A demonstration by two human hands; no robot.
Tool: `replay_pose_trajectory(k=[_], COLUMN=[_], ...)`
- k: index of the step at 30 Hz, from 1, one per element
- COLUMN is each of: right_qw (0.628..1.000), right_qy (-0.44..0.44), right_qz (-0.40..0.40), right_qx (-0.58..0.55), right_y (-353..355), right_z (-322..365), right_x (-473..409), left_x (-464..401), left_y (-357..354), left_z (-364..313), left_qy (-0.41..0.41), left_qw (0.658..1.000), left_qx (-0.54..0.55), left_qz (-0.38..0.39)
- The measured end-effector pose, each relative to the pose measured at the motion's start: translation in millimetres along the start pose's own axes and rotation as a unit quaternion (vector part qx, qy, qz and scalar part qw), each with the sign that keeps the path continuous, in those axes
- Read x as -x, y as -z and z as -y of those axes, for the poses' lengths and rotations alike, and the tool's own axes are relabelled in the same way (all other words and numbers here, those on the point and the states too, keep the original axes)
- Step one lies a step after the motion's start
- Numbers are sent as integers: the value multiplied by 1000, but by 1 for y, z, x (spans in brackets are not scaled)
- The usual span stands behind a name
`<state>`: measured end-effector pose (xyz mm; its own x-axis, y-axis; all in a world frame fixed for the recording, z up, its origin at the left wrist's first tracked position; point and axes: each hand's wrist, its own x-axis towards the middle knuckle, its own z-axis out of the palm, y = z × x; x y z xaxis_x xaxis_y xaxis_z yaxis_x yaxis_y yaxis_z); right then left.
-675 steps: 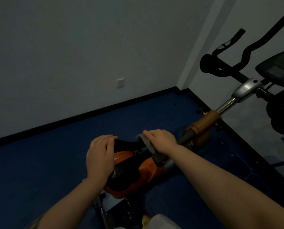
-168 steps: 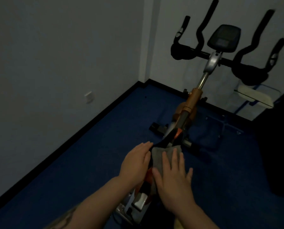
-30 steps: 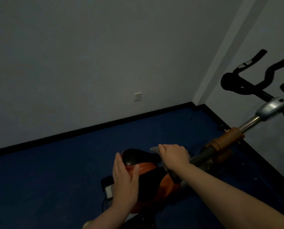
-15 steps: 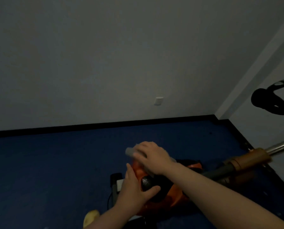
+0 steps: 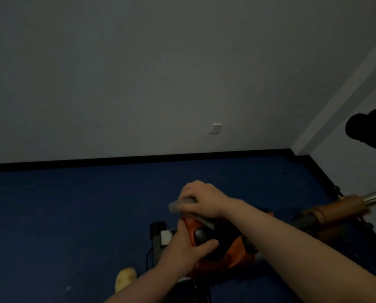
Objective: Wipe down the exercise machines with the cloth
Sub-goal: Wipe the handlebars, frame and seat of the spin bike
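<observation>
Atop bike [image 5: 224, 248] saddle: right hand [image 5: 201, 199] clutches cloth [image 5: 182, 204], left hand [image 5: 189, 243] clasps saddle side. Risk: loose cloth tail slipping free mid-swipe.

A dim room corner: a grey wall [image 5: 139, 73] with a white wall socket [image 5: 215, 128] meets dark blue carpet [image 5: 62, 215] along a black skirting board [image 5: 117, 162]. A pale yellow shoe toe [image 5: 125, 278] shows at the bottom edge.

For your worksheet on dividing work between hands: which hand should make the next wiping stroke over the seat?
Probably the right hand: it holds the cloth over the seat, while the left hand steadies it.
</observation>
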<state>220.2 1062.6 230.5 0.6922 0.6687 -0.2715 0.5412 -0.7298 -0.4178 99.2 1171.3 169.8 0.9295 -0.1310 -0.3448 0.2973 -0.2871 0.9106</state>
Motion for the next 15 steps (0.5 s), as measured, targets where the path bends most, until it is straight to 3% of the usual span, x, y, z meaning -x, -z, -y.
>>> replay_pose_trajectory(k=[3, 4, 6, 8, 9, 12, 13, 15], right_qw=[987, 990, 993, 995, 999, 980, 980, 998], right_qy=[-154, -141, -12, 71, 47, -131, -144, -61], right_qz=[16, 15, -3, 5, 12, -14, -21, -34], right_qx=[-49, -2, 116, 73, 11, -152, -134, -2], right_y=[0, -5, -10, -4, 1, 5, 3, -7], right_z=[10, 13, 16, 8, 2, -14, -12, -3], right_x=[-26, -28, -21, -10, -7, -12, -12, -3], left_x=[0, 0, 1, 0, -1, -1, 0, 2], left_y=[1, 2, 2, 3, 4, 3, 4, 4], left_z=[0, -1, -1, -1, 1, 3, 3, -1], left_qy=[24, 29, 31, 34, 40, 44, 40, 29], left_qw=[1000, 999, 998, 998, 998, 999, 999, 999], left_qx=[-17, -32, -55, -61, -55, -25, -20, -18], left_qz=[4, 3, 2, 5, 7, 15, 12, 7])
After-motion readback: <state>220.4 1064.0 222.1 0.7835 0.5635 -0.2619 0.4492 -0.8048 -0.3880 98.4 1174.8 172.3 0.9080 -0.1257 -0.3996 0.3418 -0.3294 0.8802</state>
